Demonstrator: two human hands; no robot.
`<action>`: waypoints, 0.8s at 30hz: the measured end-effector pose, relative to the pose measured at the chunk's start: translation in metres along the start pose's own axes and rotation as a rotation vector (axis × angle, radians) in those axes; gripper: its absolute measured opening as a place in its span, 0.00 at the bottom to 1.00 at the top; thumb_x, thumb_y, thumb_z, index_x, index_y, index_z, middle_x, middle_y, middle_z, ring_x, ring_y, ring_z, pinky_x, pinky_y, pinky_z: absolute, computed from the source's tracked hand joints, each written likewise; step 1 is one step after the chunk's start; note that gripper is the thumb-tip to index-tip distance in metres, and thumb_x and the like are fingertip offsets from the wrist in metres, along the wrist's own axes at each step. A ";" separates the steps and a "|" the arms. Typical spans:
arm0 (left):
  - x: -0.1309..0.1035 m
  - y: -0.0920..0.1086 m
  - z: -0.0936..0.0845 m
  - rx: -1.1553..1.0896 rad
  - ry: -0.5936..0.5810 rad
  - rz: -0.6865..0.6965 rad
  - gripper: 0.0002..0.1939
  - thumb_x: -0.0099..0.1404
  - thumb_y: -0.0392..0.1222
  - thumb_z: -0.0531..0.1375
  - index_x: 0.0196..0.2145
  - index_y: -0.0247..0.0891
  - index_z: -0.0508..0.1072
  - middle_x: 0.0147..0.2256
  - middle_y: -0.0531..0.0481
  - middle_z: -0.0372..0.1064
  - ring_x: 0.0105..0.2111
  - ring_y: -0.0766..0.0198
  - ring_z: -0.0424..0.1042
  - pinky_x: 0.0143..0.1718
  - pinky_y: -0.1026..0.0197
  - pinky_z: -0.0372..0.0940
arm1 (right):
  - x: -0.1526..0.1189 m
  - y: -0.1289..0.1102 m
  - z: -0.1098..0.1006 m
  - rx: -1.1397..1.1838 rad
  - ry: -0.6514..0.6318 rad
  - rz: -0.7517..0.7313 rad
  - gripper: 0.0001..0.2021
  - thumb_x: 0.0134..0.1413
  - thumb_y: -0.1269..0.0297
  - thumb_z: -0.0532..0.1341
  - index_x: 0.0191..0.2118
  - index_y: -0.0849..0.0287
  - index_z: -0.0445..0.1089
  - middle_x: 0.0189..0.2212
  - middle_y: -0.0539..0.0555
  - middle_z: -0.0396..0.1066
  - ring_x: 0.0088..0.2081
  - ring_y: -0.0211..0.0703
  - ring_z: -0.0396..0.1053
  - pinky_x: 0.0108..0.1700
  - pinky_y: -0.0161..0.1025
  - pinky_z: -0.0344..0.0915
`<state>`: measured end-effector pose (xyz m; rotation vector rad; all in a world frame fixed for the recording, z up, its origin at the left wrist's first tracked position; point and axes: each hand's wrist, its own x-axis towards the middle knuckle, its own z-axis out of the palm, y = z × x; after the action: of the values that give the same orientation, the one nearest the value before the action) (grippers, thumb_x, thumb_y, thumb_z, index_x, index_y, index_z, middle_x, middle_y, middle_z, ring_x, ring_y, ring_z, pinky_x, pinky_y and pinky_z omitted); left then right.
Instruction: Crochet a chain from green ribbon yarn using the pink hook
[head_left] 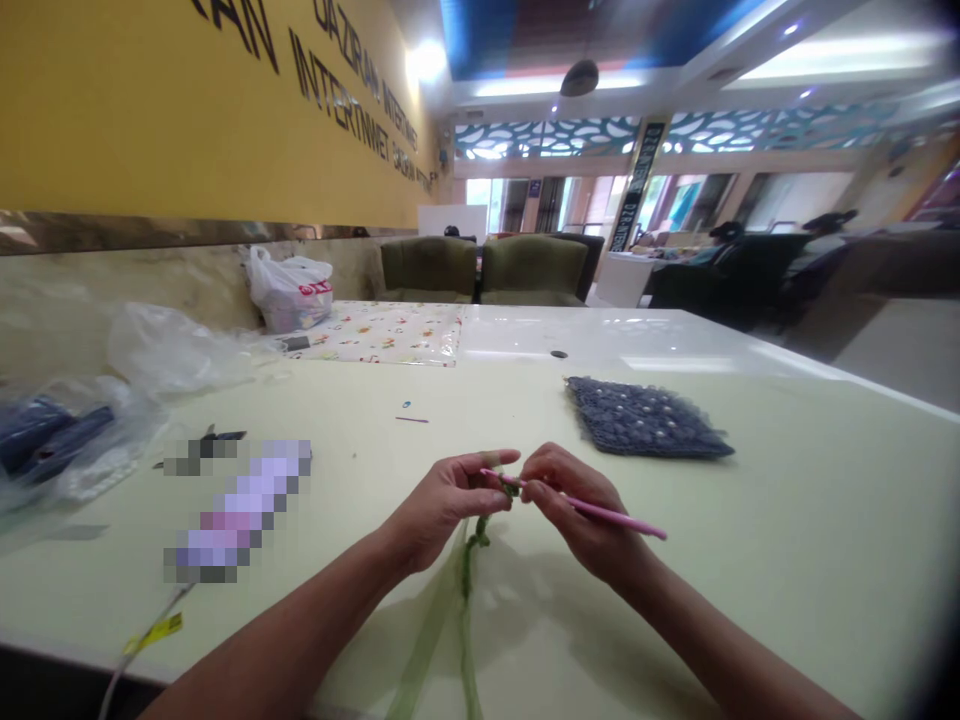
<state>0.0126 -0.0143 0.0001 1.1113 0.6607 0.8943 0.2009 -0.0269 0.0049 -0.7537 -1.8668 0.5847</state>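
Note:
A pink crochet hook (pixel 619 517) is gripped in my right hand (pixel 574 500), its tip reaching left toward the other hand. My left hand (pixel 450 500) pinches a small piece of green crochet work (pixel 510 489) between thumb and fingers, right by the hook's tip. From there a knotted green strand (pixel 478 538) hangs down. Sheer green ribbon yarn (pixel 429 635) trails below it to the bottom of the view. Fingers partly cover the stitches, so their detail is hidden.
A dark blue crocheted piece with pearly beads (pixel 649 415) lies right of my hands. Leftward are a blurred-out purple object (pixel 251 505) with a cable, scissors-like dark tool (pixel 214 437), and plastic bags (pixel 176 350). A thin needle-like stick (pixel 412 419) lies ahead.

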 end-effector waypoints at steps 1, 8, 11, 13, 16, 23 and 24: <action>0.000 -0.001 0.001 -0.005 -0.008 0.005 0.24 0.52 0.33 0.67 0.49 0.40 0.76 0.30 0.52 0.70 0.31 0.68 0.66 0.42 0.60 0.57 | 0.000 0.001 0.001 -0.019 0.004 -0.030 0.06 0.61 0.66 0.57 0.35 0.58 0.71 0.32 0.53 0.67 0.31 0.39 0.66 0.32 0.37 0.63; 0.001 0.007 -0.010 0.146 -0.068 0.033 0.22 0.59 0.40 0.65 0.52 0.43 0.74 0.39 0.48 0.74 0.43 0.60 0.69 0.51 0.54 0.57 | -0.001 0.000 -0.001 0.049 0.003 -0.014 0.10 0.63 0.69 0.55 0.36 0.58 0.73 0.30 0.53 0.69 0.32 0.40 0.69 0.34 0.38 0.65; 0.001 0.021 -0.022 0.535 -0.075 0.071 0.18 0.66 0.49 0.57 0.50 0.43 0.76 0.46 0.44 0.72 0.49 0.54 0.67 0.54 0.50 0.55 | 0.000 -0.004 -0.004 0.025 0.083 -0.011 0.11 0.64 0.69 0.54 0.34 0.58 0.74 0.28 0.52 0.70 0.31 0.40 0.69 0.34 0.38 0.65; 0.001 0.027 -0.029 0.756 0.010 0.085 0.18 0.65 0.52 0.57 0.48 0.43 0.77 0.47 0.43 0.72 0.49 0.51 0.66 0.54 0.47 0.54 | 0.001 -0.006 -0.006 0.022 0.100 -0.016 0.11 0.64 0.69 0.54 0.34 0.58 0.74 0.28 0.52 0.70 0.31 0.40 0.69 0.34 0.38 0.64; 0.003 0.026 -0.031 0.640 0.079 0.073 0.20 0.62 0.51 0.60 0.49 0.42 0.76 0.52 0.42 0.69 0.53 0.50 0.64 0.56 0.48 0.52 | 0.000 -0.005 -0.004 0.011 0.092 -0.019 0.11 0.63 0.69 0.55 0.34 0.59 0.74 0.28 0.52 0.69 0.31 0.39 0.68 0.33 0.38 0.64; -0.001 0.006 0.000 -0.116 0.063 0.006 0.48 0.53 0.36 0.70 0.66 0.39 0.52 0.36 0.51 0.71 0.37 0.65 0.69 0.49 0.57 0.57 | -0.005 -0.002 0.010 -0.050 0.051 -0.081 0.09 0.62 0.70 0.56 0.41 0.57 0.73 0.32 0.53 0.69 0.31 0.38 0.68 0.32 0.35 0.65; -0.002 0.004 0.003 -0.127 0.080 -0.008 0.49 0.53 0.36 0.70 0.66 0.39 0.51 0.35 0.53 0.70 0.34 0.67 0.68 0.46 0.58 0.58 | -0.005 -0.002 0.011 -0.065 0.031 -0.096 0.09 0.62 0.71 0.56 0.41 0.57 0.73 0.33 0.53 0.69 0.32 0.38 0.69 0.33 0.35 0.66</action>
<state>0.0128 -0.0167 0.0052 0.9626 0.6644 0.9653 0.1917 -0.0324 -0.0017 -0.7073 -1.8898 0.4507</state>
